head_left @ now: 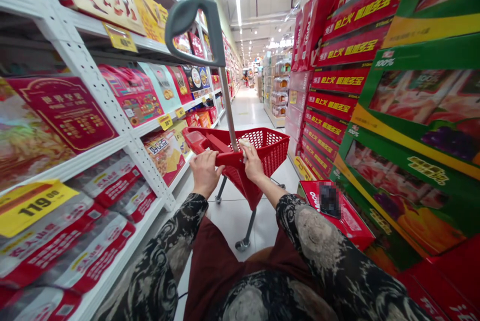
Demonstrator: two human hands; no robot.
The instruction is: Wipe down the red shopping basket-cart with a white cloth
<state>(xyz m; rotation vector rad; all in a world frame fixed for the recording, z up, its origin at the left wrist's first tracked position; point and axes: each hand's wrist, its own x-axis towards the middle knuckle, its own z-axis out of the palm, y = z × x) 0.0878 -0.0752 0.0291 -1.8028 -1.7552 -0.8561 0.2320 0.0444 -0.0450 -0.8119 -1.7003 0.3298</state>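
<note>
A red plastic shopping cart [275, 141] on grey legs with casters stands in front of me, its sides pierced with holes. My left hand [204, 173] is closed over the near rim at its left, fingers curled over the edge. My right hand [253, 163] holds a crumpled whitish cloth or tissue [245, 146] against the near rim, right beside the metal pole [228, 106]. That pole rises from the cart's rim and carries a grey looped handle [215, 33], which neither hand touches.
White shelving [71, 56] with boxed goods and shrink-wrapped bottles [86, 251] lines the left side. On the right, red drink cartons [330, 106] and green fruit-print boxes [423, 126] are stacked high. A red box [352, 221] juts out low by my right arm. The tiled aisle [249, 111] runs ahead.
</note>
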